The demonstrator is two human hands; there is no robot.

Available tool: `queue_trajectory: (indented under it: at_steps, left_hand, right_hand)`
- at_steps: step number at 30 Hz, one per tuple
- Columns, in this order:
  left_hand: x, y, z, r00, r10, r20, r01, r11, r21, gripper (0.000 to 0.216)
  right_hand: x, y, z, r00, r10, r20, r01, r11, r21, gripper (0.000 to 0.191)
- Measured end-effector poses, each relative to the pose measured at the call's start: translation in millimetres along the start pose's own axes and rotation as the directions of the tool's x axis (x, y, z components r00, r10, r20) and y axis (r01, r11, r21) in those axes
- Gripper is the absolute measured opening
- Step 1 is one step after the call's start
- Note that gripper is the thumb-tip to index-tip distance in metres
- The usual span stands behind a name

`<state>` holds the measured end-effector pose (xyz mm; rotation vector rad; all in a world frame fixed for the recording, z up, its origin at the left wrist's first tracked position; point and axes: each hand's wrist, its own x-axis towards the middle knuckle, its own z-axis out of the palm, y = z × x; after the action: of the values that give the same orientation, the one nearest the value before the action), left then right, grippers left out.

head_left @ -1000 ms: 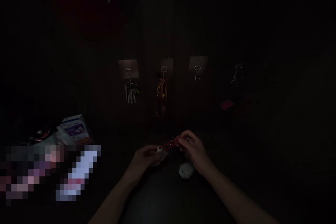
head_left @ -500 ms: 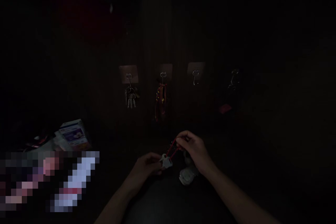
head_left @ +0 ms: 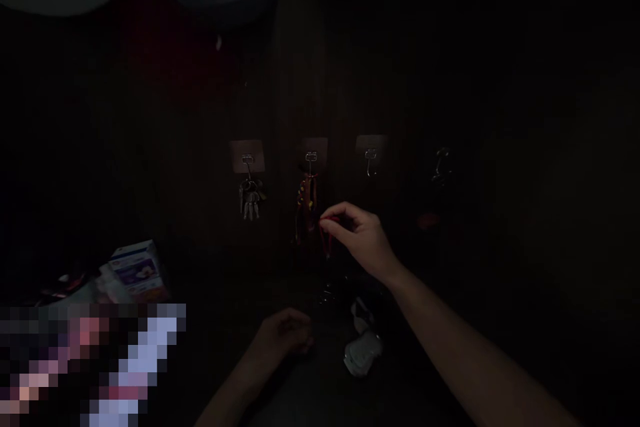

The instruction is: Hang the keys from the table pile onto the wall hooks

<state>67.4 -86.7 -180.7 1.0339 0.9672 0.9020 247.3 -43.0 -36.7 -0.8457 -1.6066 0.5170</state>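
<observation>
Wall: 4 adhesive hooks (head_left: 311, 161) on dark panelling, keys (head_left: 249, 200) hanging from the 1st.
Red cord (head_left: 326, 230): up in the air, in front of the wall.
My right hand (head_left: 357, 237): thumb and forefinger pinching the cord.
My left hand (head_left: 283, 340): low over the dark table (head_left: 310, 393), fingers curled; I cannot tell if they hold anything.
Nearby: a crumpled white packet (head_left: 363, 347) just right of my left hand, a printed box (head_left: 137, 271) well off to the left.
Change: my right hand has lifted the cord well away from my left.

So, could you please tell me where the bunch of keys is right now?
In the head view, the bunch of keys hangs from the leftmost wall hook, just left of the red and yellow hanging item on the next hook.
</observation>
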Motion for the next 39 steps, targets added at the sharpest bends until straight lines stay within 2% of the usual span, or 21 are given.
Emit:
queue_trajectory:
  at_steps: [6,11,16,19,22,27,34,39]
  left_hand:
    - [-0.1,1.5,-2.9,0.999,-0.018,0.033,0.017,0.999,0.04,0.033]
    - [-2.5,1.5,-2.8,0.997,0.04,0.069,-0.044,0.998,0.054,0.026]
    - [-1.0,0.0,-3.9,0.997,0.018,0.08,-0.023,0.998,0.061,0.028]
    - [-1.5,2.4,-3.5,0.997,0.01,0.074,-0.015,0.997,0.071,0.03]
    - [-3.1,5.6,-3.3,0.997,0.01,0.078,-0.017,0.996,0.083,0.03]
    - [-6.5,8.4,-4.1,0.997,-0.001,0.072,-0.007,0.993,0.114,0.028]
    - [-1.1,3.6,-7.7,1.0,0.005,-0.009,-0.004,0.995,0.104,0.03]
    - [3.2,3.3,-13.8,0.987,0.039,-0.157,-0.029,0.997,0.068,0.031]
  right_hand:
    - [44.4,-8.7,-3.4,0.99,-0.137,-0.037,0.137,0.99,0.017,0.011]
    - [69.8,-6.1,2.1,0.987,-0.155,-0.047,0.157,0.986,0.047,0.009]
    - [83.3,-2.3,9.8,0.985,-0.146,-0.089,0.148,0.989,0.019,0.01]
    - [86.3,-1.5,11.4,0.983,-0.151,-0.106,0.147,0.988,-0.044,0.011]
    - [84.9,-2.1,10.3,0.981,-0.165,-0.101,0.143,0.971,-0.19,0.013]
    - [78.5,-1.6,9.4,0.958,-0.278,-0.065,0.231,0.888,-0.398,0.016]
    - [71.3,-1.5,10.2,0.912,-0.404,-0.073,0.335,0.835,-0.436,0.006]
    - [69.9,-3.1,6.6,0.939,-0.343,-0.026,0.291,0.833,-0.47,0.005]
